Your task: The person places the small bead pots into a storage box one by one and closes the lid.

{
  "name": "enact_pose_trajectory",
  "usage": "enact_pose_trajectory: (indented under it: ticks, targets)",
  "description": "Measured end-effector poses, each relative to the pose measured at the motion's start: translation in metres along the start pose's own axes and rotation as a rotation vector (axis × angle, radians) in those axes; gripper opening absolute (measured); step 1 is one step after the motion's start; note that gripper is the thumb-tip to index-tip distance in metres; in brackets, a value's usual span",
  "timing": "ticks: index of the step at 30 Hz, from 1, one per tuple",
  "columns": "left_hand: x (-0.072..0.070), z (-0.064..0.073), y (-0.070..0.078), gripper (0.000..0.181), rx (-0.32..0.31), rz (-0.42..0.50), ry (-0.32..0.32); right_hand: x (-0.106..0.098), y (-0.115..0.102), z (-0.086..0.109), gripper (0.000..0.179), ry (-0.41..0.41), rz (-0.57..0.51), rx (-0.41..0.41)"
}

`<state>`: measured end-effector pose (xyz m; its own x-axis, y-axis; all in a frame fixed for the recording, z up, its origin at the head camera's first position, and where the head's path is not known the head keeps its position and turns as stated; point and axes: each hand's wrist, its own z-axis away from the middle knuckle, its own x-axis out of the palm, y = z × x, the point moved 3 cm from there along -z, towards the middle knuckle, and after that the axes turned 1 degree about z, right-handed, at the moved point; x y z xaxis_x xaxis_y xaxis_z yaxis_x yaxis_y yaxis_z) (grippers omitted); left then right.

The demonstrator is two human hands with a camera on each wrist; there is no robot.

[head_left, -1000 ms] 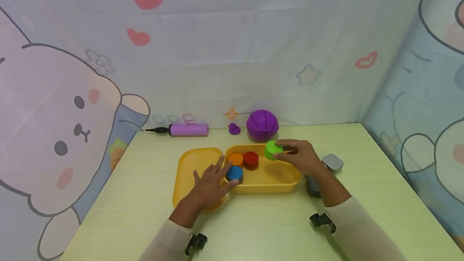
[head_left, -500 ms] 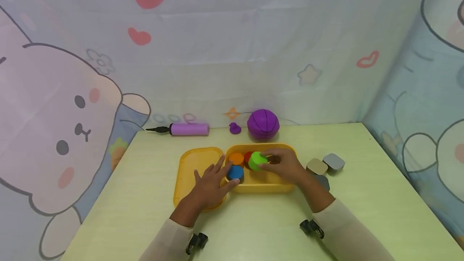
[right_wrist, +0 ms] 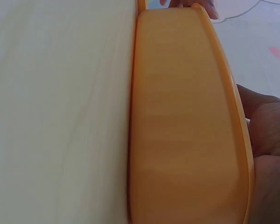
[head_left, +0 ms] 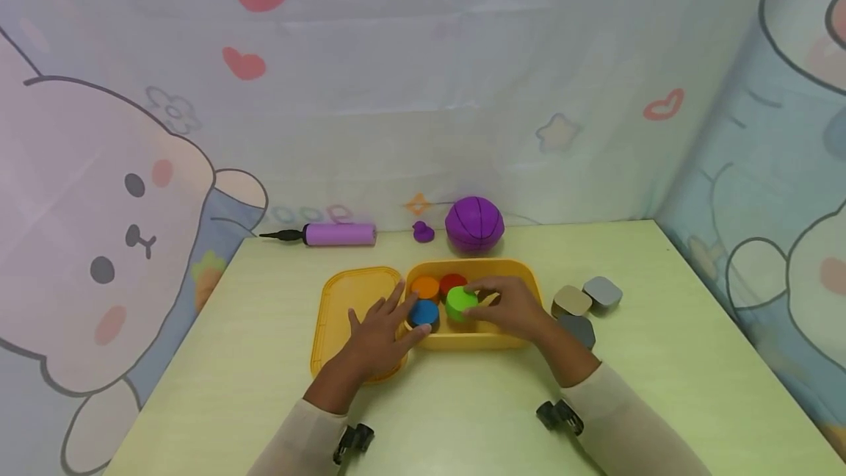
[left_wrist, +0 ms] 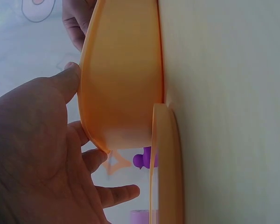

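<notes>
A yellow plastic box (head_left: 472, 342) stands lidless on the table. At its left end sit an orange round block (head_left: 425, 287), a red one (head_left: 453, 283) and a blue one (head_left: 424, 312) with a dark side. Reaching into the box, my right hand (head_left: 515, 308) pinches a bright green round block (head_left: 459, 304) between thumb and fingers, beside the blue and red blocks. My left hand (head_left: 378, 340) spreads its fingers over the box's left end; in the left wrist view its thumb and fingertips rest at the rim. The yellow lid (head_left: 330, 322) lies partly beneath that hand.
Right of the box lie a beige block (head_left: 571, 300), a light grey block (head_left: 603, 292) and a dark grey block (head_left: 578, 329). Along the back edge are a purple hand pump (head_left: 340, 234), a small purple duck (head_left: 423, 232) and a purple ball (head_left: 474, 225), before a printed cloth backdrop.
My right hand has carried the green block leftward and lower into the box, close to the blue and red blocks. My left hand stays at the box's left end.
</notes>
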<state>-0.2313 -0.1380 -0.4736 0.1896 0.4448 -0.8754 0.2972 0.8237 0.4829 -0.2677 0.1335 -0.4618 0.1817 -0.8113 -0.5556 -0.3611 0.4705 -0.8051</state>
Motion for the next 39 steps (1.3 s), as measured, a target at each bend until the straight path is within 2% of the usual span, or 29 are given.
enact_pose_trajectory:
  ticks: [4,15,22,30,34,39]
  targets:
    - [-0.0002,-0.0002,-0.0005,0.078,0.006,0.003,0.004,0.0012,-0.0002,0.0002,0.037,-0.027,0.030,0.008]
    - [-0.0009,0.0003,0.0001,0.077,0.001,0.006,0.003,0.0060,0.0033,-0.0003,0.039,-0.089,0.033,0.133]
    - [-0.0009,-0.0004,-0.0003,0.078,0.000,0.004,0.001,0.0065,0.0021,0.0003,0.033,-0.118,0.016,0.130]
    - [0.0006,-0.0005,-0.0021,0.078,-0.001,0.010,-0.003,0.0076,0.0022,0.0018,0.034,-0.146,-0.071,0.132]
    - [0.0013,-0.0003,-0.0015,0.078,0.002,0.018,-0.007,0.0059,0.0020,0.0015,0.034,-0.110,-0.057,0.123]
    - [-0.0002,0.0001,-0.0001,0.077,0.001,0.012,-0.002,-0.0021,-0.0023,0.0005,0.032,0.003,-0.014,0.080]
